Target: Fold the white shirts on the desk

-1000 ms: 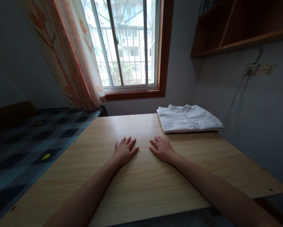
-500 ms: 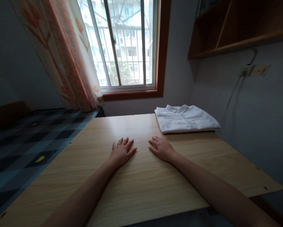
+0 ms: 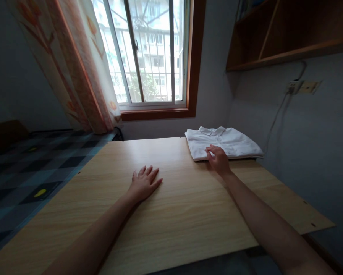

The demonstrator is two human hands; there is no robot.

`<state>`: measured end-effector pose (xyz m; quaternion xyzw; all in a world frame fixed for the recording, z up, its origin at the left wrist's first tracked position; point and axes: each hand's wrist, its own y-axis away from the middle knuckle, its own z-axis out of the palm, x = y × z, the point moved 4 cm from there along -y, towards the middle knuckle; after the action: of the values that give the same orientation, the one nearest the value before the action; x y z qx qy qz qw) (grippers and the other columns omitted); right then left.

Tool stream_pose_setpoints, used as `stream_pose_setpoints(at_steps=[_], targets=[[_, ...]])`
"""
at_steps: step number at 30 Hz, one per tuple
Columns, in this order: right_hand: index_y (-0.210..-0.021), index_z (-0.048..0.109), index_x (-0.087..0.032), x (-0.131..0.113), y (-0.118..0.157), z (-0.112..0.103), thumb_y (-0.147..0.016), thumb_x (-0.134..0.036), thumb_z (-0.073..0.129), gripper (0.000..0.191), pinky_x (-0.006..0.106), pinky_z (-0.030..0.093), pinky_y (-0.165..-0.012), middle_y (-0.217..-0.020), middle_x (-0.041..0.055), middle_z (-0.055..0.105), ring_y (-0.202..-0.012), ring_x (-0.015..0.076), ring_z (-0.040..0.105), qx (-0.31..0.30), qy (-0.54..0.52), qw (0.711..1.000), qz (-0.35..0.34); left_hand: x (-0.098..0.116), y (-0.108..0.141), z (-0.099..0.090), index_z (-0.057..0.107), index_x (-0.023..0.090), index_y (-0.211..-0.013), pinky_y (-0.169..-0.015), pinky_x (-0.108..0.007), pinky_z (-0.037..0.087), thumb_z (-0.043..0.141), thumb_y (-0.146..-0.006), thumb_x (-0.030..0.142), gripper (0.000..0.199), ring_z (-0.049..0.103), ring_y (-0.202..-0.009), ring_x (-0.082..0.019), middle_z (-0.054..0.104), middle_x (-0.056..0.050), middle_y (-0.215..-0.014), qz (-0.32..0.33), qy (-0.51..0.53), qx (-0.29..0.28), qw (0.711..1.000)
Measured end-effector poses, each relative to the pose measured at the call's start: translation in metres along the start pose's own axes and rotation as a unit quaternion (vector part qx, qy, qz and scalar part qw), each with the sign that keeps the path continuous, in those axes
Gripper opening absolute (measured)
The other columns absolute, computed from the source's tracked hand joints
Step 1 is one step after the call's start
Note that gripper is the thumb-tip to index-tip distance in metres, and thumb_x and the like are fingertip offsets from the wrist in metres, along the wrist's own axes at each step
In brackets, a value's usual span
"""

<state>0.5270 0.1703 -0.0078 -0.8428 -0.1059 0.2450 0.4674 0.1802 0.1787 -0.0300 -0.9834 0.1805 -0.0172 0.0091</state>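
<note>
Flat on the pale wooden board (image 3: 148, 225) lies my left hand (image 3: 144, 183), palm down with its fingers spread and nothing in it. My right hand (image 3: 218, 158) is lifted off the board at the front edge of a folded white shirt (image 3: 231, 139). Its fingers are loosely curled, the thumb a little apart from them, and I see nothing between them. Whether the fingertips touch the cloth, I cannot tell. The shirt lies at the board's far right corner, collar toward the window, with a thin dark edge showing under its front side.
A bed with a dark checked cover (image 3: 54, 164) borders the board on the left. Behind are a flowered curtain (image 3: 82, 76) and a window (image 3: 151, 57). On the right wall hang a wooden shelf (image 3: 288, 51) and a socket (image 3: 293, 87) with a cable.
My right hand has risen from the board and moved right and forward to the shirt's front edge. The left hand stays flat in its place. The view has shifted slightly.
</note>
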Motion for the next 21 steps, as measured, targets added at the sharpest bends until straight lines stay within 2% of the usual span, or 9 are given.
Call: stream_pose_setpoints(at_steps=[4,6,9,11,13,17,21], targets=[[-0.118,0.064,-0.012,0.035,0.014,0.009,-0.091,-0.033,0.049,0.037,0.043,0.043,-0.103,-0.118,0.017,0.066,-0.116,0.0274,0.057,0.013,0.092,0.992,0.087,0.001,0.0,-0.002,0.038,0.029,-0.151,-0.115,-0.064,0.014,0.031,-0.094,0.062,0.066,0.019,-0.148,-0.035,0.027,-0.007,-0.161,-0.001,-0.006,-0.007,1.0],[-0.13,0.058,-0.011,0.039,0.022,0.019,-0.091,-0.037,0.051,0.048,0.045,0.039,-0.107,-0.13,0.0194,0.06,-0.124,0.0286,0.052,-0.028,0.13,0.985,0.109,0.0,0.0,-0.002,0.038,0.029,-0.151,-0.115,-0.063,0.015,0.031,-0.094,0.062,0.066,0.019,-0.148,-0.035,0.027,-0.007,-0.161,0.0,-0.008,-0.007,1.0],[-0.136,0.055,-0.02,0.037,0.032,0.033,-0.094,-0.042,0.05,0.048,0.054,0.026,-0.113,-0.142,0.0148,0.053,-0.134,0.0296,0.043,-0.142,0.173,0.967,0.125,0.0,-0.001,-0.002,0.039,0.028,-0.15,-0.114,-0.064,0.015,0.032,-0.094,0.061,0.066,0.02,-0.148,-0.035,0.028,-0.008,-0.16,0.004,-0.004,0.0,1.0],[-0.136,0.056,-0.024,0.034,0.035,0.036,-0.095,-0.045,0.049,0.046,0.057,0.02,-0.115,-0.145,0.012,0.051,-0.138,0.0295,0.039,-0.199,0.187,0.953,0.134,0.0,-0.001,-0.001,0.04,0.028,-0.15,-0.114,-0.065,0.014,0.033,-0.094,0.061,0.065,0.02,-0.148,-0.036,0.029,-0.008,-0.16,0.006,0.001,0.003,1.0],[-0.136,0.057,-0.025,0.032,0.035,0.035,-0.095,-0.046,0.049,0.046,0.055,0.019,-0.115,-0.147,0.0114,0.049,-0.14,0.0287,0.037,-0.221,0.186,0.947,0.14,-0.001,-0.001,-0.001,0.041,0.028,-0.149,-0.114,-0.065,0.014,0.033,-0.093,0.06,0.065,0.021,-0.148,-0.036,0.03,-0.009,-0.16,0.006,0.005,0.005,1.0],[-0.124,0.066,-0.025,0.028,0.027,0.028,-0.098,-0.038,0.046,0.035,0.049,0.026,-0.11,-0.139,0.0103,0.058,-0.132,0.026,0.046,-0.202,0.168,0.953,0.151,-0.002,-0.001,0.0,0.043,0.028,-0.148,-0.113,-0.065,0.016,0.036,-0.093,0.06,0.064,0.023,-0.147,-0.037,0.032,-0.009,-0.158,0.008,0.014,0.019,1.0],[-0.104,0.072,-0.022,0.022,0.02,0.026,-0.096,-0.03,0.049,0.026,0.041,0.032,-0.101,-0.12,0.0091,0.069,-0.116,0.0242,0.056,-0.171,0.188,0.954,0.16,-0.001,-0.001,0.001,0.043,0.028,-0.148,-0.113,-0.065,0.016,0.036,-0.093,0.06,0.064,0.023,-0.147,-0.037,0.033,-0.009,-0.158,0.009,0.011,0.025,1.0]])
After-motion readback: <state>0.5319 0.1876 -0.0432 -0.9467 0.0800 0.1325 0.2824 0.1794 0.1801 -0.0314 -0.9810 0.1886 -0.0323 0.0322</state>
